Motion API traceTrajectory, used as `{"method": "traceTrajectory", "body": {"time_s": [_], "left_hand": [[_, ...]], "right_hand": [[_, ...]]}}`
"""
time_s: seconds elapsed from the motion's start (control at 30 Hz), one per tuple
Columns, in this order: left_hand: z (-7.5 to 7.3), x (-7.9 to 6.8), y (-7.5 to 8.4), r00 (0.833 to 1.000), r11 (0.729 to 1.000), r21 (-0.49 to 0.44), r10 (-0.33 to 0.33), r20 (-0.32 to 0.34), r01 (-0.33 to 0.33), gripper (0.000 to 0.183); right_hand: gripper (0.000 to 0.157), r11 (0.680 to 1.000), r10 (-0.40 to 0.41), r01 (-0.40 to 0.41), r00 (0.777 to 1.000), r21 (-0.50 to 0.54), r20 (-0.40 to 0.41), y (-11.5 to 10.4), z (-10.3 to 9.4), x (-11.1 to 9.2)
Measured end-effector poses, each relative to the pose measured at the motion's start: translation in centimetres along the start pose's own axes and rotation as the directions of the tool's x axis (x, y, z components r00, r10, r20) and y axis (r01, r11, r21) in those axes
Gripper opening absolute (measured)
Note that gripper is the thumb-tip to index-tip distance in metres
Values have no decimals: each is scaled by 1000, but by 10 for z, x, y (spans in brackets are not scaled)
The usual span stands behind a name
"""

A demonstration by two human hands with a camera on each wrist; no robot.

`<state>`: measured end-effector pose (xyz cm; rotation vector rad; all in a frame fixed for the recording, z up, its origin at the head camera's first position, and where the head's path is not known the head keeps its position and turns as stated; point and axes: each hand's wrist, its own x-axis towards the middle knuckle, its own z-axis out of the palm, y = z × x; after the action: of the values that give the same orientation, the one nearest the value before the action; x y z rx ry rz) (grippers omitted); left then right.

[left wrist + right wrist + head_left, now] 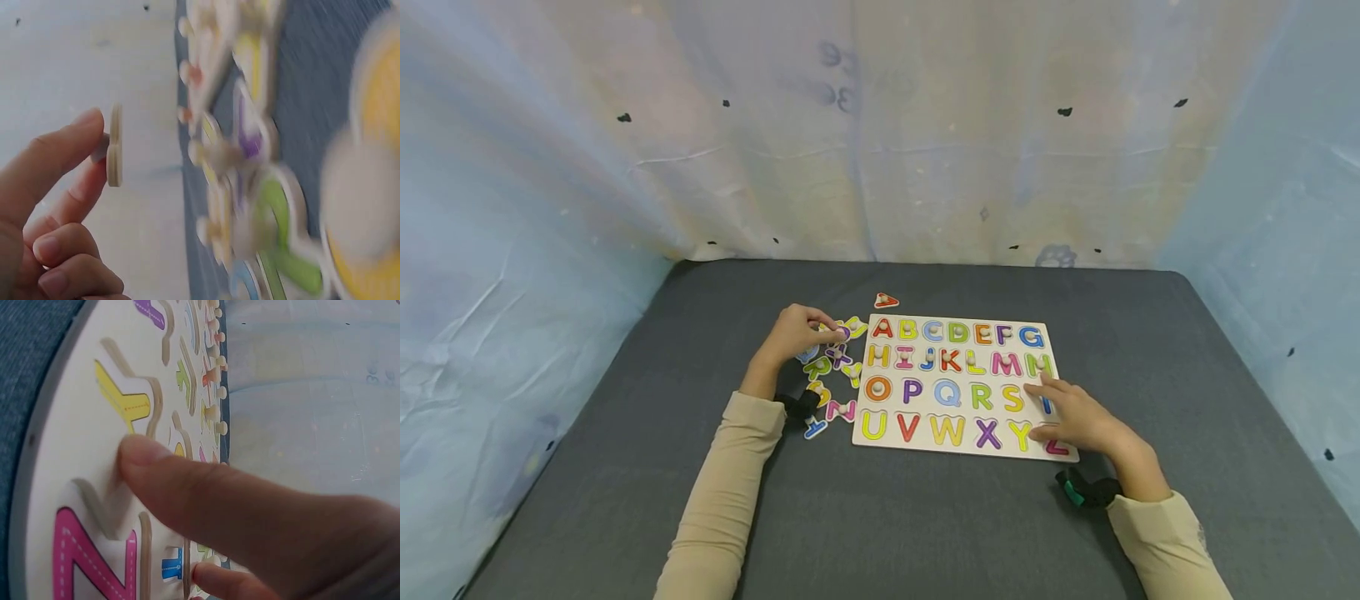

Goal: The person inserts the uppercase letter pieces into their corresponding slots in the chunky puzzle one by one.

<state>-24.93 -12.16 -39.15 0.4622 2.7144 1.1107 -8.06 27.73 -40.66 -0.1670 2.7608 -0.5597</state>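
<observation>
Between thumb and index finger, my left hand pinches a small wooden letter piece by its knob, left of the letter board. The piece looks purple from above; the left wrist view shows it edge-on. My right hand rests at the board's right end, fingers spread. In the right wrist view its thumb touches the board beside the yellow Y recess, above the pink Z recess. Knobbed letters fill the upper two rows and the O place; recesses with printed letters make up the rest.
Loose letters lie left of the board, among them a green R, purple X, yellow Y, pink Z and blue T. A red V lies beyond the board on the dark table.
</observation>
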Motion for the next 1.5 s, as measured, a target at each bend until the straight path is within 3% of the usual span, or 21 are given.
{"method": "traceTrajectory", "body": {"time_s": [0.47,0.77,0.9,1.1,1.5], "left_hand": [[29,-5,31,998,999,-46,13,56,-10,24],[56,-8,48,992,997,-72,41,119,-33,22],[65,-11,58,990,996,-93,12,141,1,20],[77,-13,70,985,997,-35,-56,161,63,23],[90,-14,72,976,993,28,-115,187,112,20]], "right_hand": [[77,1000,-24,24,1000,18,-4,2,1,1],[77,1000,-13,13,1000,20,-2,3,-2,-2],[77,1000,-16,16,1000,22,0,6,-1,-3],[78,1000,-5,5,1000,31,4,8,0,-1],[78,1000,-2,2,1000,31,9,8,-1,2]]}}
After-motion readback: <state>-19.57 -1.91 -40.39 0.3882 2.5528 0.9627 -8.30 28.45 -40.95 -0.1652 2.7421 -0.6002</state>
